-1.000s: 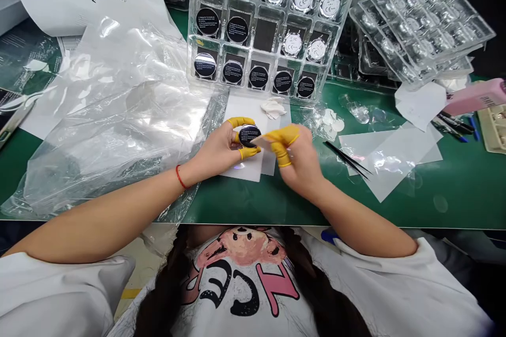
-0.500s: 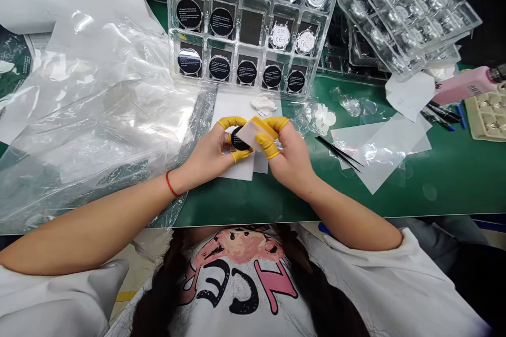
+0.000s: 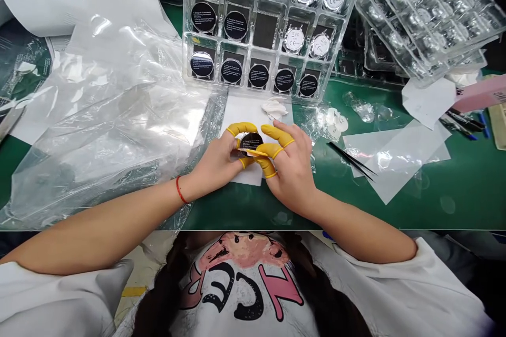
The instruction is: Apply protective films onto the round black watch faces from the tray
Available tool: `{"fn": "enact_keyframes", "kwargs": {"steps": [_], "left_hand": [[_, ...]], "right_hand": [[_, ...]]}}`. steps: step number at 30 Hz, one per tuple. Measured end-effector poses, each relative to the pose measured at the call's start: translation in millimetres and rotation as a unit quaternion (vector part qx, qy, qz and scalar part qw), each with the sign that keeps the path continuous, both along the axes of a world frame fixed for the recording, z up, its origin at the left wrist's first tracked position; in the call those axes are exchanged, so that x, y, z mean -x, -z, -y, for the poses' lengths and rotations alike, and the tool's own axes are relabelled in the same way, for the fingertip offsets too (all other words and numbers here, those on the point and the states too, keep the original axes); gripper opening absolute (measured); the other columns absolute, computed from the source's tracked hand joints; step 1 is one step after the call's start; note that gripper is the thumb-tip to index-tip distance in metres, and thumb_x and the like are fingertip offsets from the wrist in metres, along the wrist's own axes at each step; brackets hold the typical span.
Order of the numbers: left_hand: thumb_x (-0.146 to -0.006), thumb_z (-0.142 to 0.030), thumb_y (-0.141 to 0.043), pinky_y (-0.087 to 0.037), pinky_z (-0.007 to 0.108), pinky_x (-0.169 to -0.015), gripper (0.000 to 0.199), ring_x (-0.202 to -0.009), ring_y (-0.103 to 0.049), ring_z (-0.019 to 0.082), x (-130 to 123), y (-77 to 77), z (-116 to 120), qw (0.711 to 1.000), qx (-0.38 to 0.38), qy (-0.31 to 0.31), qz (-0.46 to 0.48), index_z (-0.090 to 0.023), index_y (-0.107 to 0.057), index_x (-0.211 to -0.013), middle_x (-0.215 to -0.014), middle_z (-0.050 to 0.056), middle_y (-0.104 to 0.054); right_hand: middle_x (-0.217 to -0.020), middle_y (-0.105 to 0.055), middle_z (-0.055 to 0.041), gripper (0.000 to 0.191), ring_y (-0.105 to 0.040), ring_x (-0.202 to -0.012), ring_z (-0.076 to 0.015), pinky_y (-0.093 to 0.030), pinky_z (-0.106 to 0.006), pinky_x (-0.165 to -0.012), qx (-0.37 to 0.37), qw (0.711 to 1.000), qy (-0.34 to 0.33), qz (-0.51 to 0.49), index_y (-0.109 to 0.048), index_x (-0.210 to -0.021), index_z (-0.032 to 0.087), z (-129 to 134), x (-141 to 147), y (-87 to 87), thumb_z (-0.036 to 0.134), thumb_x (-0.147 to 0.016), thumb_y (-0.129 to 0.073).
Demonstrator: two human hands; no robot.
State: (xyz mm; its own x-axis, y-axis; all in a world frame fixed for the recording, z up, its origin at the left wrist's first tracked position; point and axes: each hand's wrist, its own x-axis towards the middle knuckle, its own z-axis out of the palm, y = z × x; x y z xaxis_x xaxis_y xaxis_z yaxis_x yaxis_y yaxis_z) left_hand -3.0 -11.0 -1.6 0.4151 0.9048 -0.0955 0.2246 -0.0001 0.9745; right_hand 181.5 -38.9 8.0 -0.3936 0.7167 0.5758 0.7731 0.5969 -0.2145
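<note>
- Shirt [image 3: 245, 279]: white, printed; at the near edge of the green table [image 3: 343, 197].
- Red band [image 3: 181, 189]: around the left wrist.
- Left hand [image 3: 221, 158]: thumb and fingers, fitted with yellow finger cots [image 3: 242, 127], pinch the watch by its rim.
- Right hand [image 3: 290, 163]: finger and thumb pinch the card; another finger extends forward, apart from them.
- Card [image 3: 249, 152]: thin, seen nearly edge-on across the near part of the watch; contact with its face cannot be told.
- Watch [image 3: 252, 140]: between the hands, over the white pad [image 3: 252, 176]; black face with white text upward.
- Tweezers [image 3: 351, 161]: black; right of the right hand, partly on clear sheets [image 3: 395, 158].
- Bag [image 3: 110, 126]: clear, spread over the left side.
- White discs [image 3: 332, 122]: loose cluster, right of the crumpled tissue [image 3: 274, 108].
- Pink bottle [image 3: 480, 93]: right, beyond the pens [image 3: 462, 122].
- Tray [image 3: 249, 87]: clear, beyond the pad. Near row: five black faces. Middle row: two black faces left, two white backs right. Far visible row: white backs.
- Stacked trays [image 3: 427, 16]: far right.
</note>
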Motion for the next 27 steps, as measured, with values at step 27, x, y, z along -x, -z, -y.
{"fn": "enact_keyframes", "kwargs": {"steps": [27], "left_hand": [[-0.084,-0.034,-0.071,-0.054,0.033,-0.089,0.057,-0.095,-0.069,0.018,0.9,7.4,1.7,1.000,0.007,0.011,0.000,-0.021,-0.047,-0.135,-0.106,0.005,-0.071]], "right_hand": [[-0.081,-0.062,-0.0051,0.013,-0.054,-0.080,-0.0208,-0.046,-0.039,-0.088,-0.055,0.998,0.023,0.019,-0.056,-0.096,0.020,-33.6,-4.6,3.3,0.014,-0.090,-0.047]]}}
